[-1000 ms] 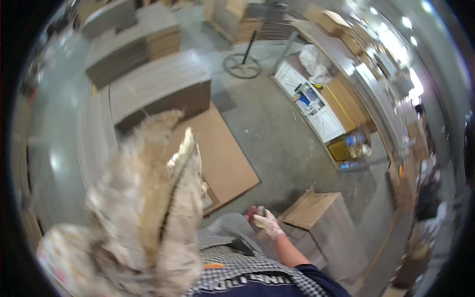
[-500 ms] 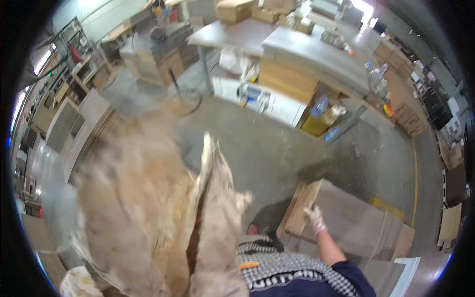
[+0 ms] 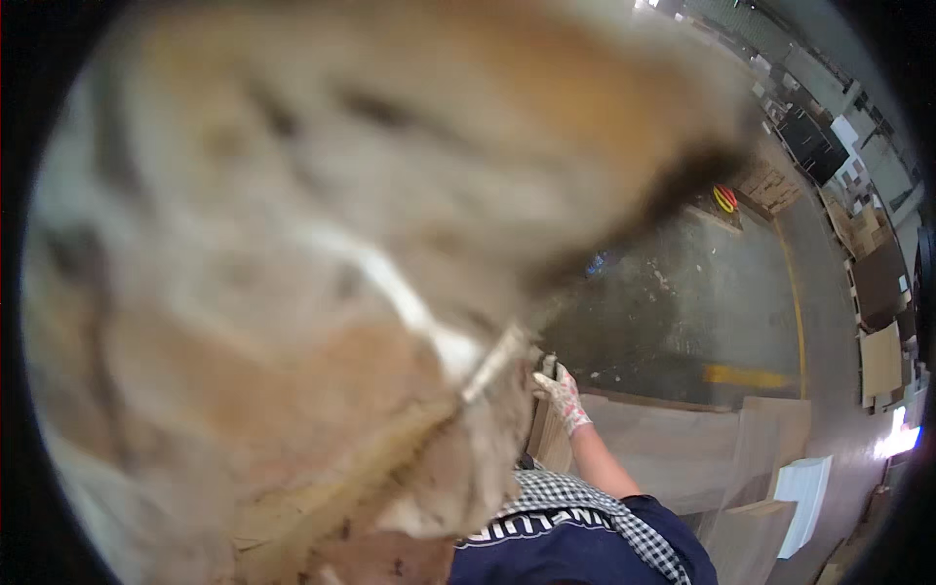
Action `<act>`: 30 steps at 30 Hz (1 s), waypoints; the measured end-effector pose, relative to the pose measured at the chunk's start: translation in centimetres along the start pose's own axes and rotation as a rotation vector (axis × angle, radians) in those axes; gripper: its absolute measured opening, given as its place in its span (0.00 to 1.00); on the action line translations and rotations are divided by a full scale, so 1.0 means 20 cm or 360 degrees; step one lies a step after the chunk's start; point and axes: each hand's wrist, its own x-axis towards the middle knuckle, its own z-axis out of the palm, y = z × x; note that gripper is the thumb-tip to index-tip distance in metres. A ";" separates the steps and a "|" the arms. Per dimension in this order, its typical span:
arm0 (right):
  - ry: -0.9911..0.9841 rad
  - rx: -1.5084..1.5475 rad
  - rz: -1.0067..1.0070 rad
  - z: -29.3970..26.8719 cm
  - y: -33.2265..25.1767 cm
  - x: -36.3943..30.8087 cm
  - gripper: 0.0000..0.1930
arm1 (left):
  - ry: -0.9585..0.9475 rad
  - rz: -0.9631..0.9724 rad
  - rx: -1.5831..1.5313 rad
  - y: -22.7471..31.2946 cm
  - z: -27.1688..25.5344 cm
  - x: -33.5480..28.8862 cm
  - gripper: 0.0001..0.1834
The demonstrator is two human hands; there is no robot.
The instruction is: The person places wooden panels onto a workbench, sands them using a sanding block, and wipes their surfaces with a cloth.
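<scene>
A grey concrete workshop floor [image 3: 702, 292] with a yellow line [image 3: 743, 375] fills the far right. The right hand [image 3: 562, 390], gloved, has its grip curled on the near edge of a big blurred fibreboard sheet [image 3: 322, 263], apparently steadying it as it is raised close to the camera. The left hand is hidden behind the sheet. Flat brown boards [image 3: 673, 448] lie beyond the forearm, a white sheet [image 3: 804, 502] at right.
</scene>
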 end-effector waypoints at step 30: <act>-0.0526 0.0220 -0.1032 -0.11 -2.62 1.50 0.38 | -0.0164 -0.0449 0.0201 -0.63 0.90 2.19 0.24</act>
